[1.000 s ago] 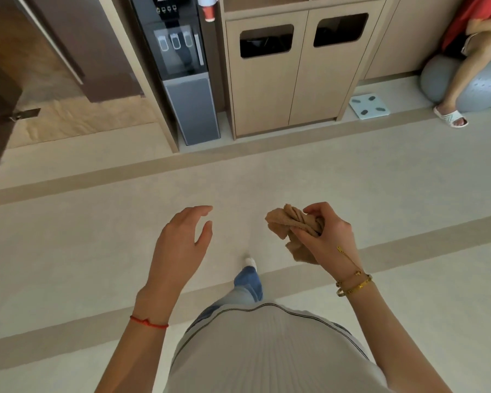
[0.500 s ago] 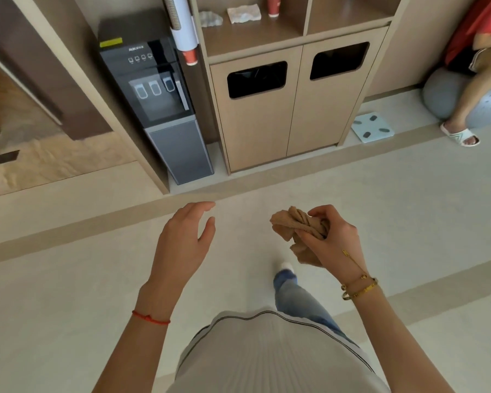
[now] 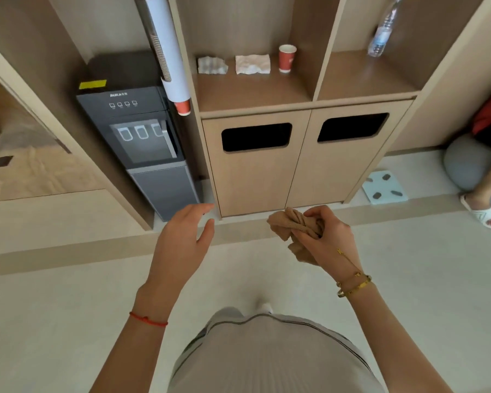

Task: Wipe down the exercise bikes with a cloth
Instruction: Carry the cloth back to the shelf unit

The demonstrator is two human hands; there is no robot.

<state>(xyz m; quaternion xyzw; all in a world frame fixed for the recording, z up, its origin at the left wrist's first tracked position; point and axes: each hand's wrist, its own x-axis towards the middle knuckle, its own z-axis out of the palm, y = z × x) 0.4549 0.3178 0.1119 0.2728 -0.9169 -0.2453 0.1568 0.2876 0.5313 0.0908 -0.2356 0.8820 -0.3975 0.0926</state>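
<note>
A pale, smooth floor [image 3: 68, 321] with tan bands runs up to a wall of light wood cabinetry, and I see no exercise bike anywhere in view. My right hand [image 3: 328, 239] has its grip clenched around a crumpled tan cloth [image 3: 291, 226], soft and twisted into folds, bunched at the fingertips and hanging a little below the palm, held in the air in front of my body. My left hand [image 3: 182, 245] is released, fingers loosely spread and carrying nothing, just beside the cloth hand. Beyond them stand two matte wooden bin doors with dark rounded slots [image 3: 298, 163], and to their left a dark grey, glossy-fronted water dispenser [image 3: 142, 140] with a white cup tube [image 3: 166, 49] above it. On the shelf sit crumpled white tissues [image 3: 251, 64], a red paper cup [image 3: 286, 58] and a clear plastic bottle [image 3: 381, 32]. I judge this a carrying step, wiping not yet begun; the next move calls for finding a bike and flattening the cloth against it.
</note>
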